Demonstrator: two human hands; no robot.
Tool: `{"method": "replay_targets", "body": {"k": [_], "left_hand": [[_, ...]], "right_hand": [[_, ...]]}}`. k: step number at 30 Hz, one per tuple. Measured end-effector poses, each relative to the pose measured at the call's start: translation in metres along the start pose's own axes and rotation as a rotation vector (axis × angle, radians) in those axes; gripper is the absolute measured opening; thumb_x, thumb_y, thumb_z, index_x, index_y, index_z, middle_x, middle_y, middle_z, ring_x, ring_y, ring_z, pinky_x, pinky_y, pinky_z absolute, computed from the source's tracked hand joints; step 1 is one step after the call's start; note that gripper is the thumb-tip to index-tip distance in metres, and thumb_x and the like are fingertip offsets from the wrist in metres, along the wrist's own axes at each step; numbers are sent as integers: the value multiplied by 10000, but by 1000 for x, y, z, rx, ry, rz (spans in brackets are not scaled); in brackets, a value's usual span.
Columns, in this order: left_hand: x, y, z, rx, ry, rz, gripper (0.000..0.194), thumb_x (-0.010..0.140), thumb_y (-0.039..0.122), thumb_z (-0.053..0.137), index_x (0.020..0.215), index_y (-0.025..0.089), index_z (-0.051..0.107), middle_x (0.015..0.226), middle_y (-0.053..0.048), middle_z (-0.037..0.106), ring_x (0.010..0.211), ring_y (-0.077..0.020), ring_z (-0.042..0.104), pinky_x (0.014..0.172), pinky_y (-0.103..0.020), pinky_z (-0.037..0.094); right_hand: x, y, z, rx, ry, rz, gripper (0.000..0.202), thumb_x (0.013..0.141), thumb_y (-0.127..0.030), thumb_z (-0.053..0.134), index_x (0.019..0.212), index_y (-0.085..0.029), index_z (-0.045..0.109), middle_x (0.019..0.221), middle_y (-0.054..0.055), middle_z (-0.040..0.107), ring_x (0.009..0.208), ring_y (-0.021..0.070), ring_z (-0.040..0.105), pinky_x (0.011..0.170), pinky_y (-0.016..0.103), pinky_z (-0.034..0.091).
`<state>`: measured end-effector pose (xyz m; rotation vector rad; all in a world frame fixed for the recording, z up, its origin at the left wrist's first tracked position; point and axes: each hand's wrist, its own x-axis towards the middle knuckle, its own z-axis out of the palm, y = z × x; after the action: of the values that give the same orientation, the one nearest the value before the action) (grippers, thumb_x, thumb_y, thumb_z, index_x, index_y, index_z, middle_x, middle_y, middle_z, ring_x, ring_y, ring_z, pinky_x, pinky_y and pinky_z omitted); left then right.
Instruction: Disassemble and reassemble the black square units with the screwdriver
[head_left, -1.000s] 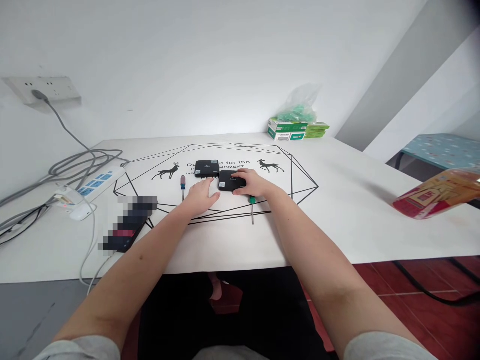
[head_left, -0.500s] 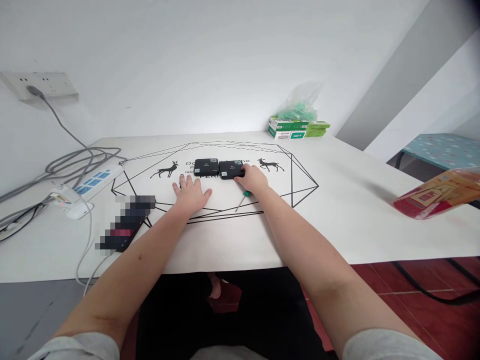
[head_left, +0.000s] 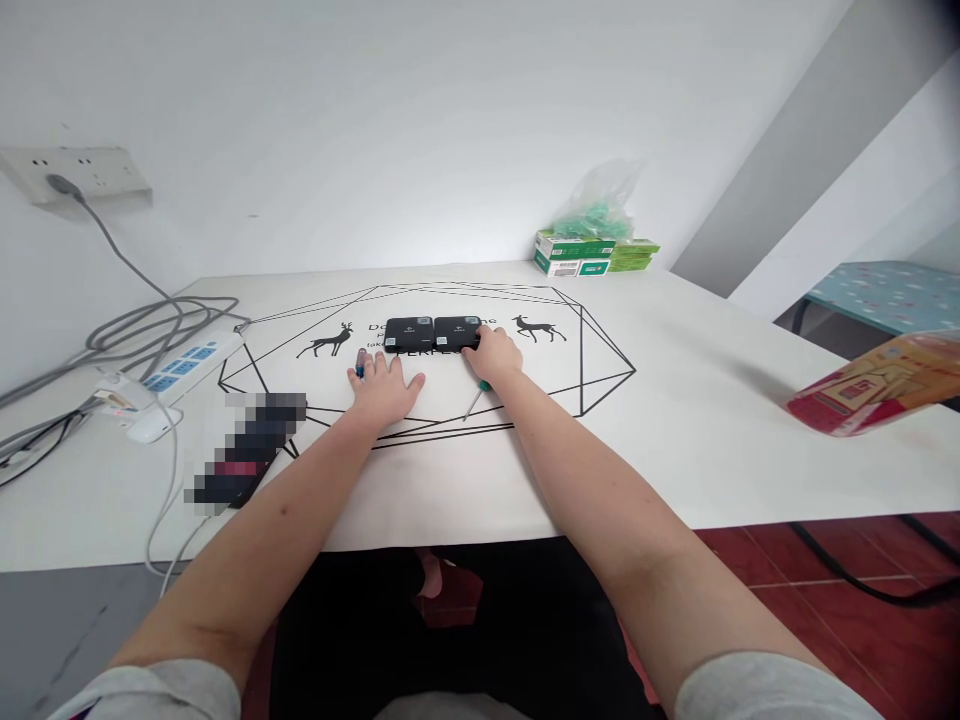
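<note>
the right hand holds the right box just beside the left box. the left hand, fingers wide, lies between both boxes and the front edge of the table.

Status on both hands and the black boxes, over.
Right hand touching right black box; left black box alongside. Left hand spread, partly covering blue-tipped screwdriver. Green-handled screwdriver close by right wrist.

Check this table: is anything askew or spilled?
Only slightly: the green-handled screwdriver lies aslant, partly hidden by the right hand, while the two black boxes sit neatly side by side. No spill shows.
</note>
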<state>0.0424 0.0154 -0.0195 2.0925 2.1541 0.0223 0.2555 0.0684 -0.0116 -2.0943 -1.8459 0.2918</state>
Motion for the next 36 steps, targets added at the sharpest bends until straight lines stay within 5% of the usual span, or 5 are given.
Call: {"method": "replay_targets", "body": {"k": [9, 17, 24, 28, 36], "left_hand": [[-3, 0, 2, 95, 119, 84, 838, 1106, 614, 256, 1720, 62, 395, 1825, -251, 269, 1725, -462, 112, 1361, -716, 53], [18, 5, -7, 290, 178, 445, 772, 1114, 456, 375, 1773, 67, 275, 1865, -205, 160, 1735, -409, 112, 1386, -590, 117], [93, 10, -37, 185, 19, 428, 1160, 960, 787, 531, 1795, 76, 154, 1873, -227, 58, 1734, -449, -7, 1379, -588, 90], [126, 0, -35, 101, -79, 383, 1303, 810, 899, 610, 1801, 170, 180, 1862, -228, 139, 1715, -466, 112, 1353, -625, 176], [114, -6, -30, 67, -28, 398, 1213, 809, 893, 589, 1771, 215, 296, 1786, -220, 328, 1625, -485, 306, 1317, -621, 248]], "right_hand": [[-3, -3, -4, 34, 2, 14, 460, 1041, -413, 630, 1457, -219, 601, 1463, 175, 643, 1338, 349, 656, 1037, 459, 570], [-6, -5, -5, 45, -2, 17, 459, 1055, -410, 615, 1466, -205, 606, 1491, 195, 634, 1389, 372, 631, 1071, 493, 558], [-8, -6, -6, 43, -1, 17, 439, 1051, -416, 596, 1441, -215, 623, 1475, 173, 651, 1398, 363, 620, 1103, 495, 544], [-9, -6, -6, 44, -10, 17, 436, 1055, -378, 561, 1457, -213, 601, 1498, 188, 641, 1425, 370, 597, 1125, 516, 529], [-10, -6, -5, 50, -22, 18, 438, 1049, -364, 550, 1455, -200, 570, 1494, 208, 629, 1425, 382, 591, 1120, 534, 520]]}}
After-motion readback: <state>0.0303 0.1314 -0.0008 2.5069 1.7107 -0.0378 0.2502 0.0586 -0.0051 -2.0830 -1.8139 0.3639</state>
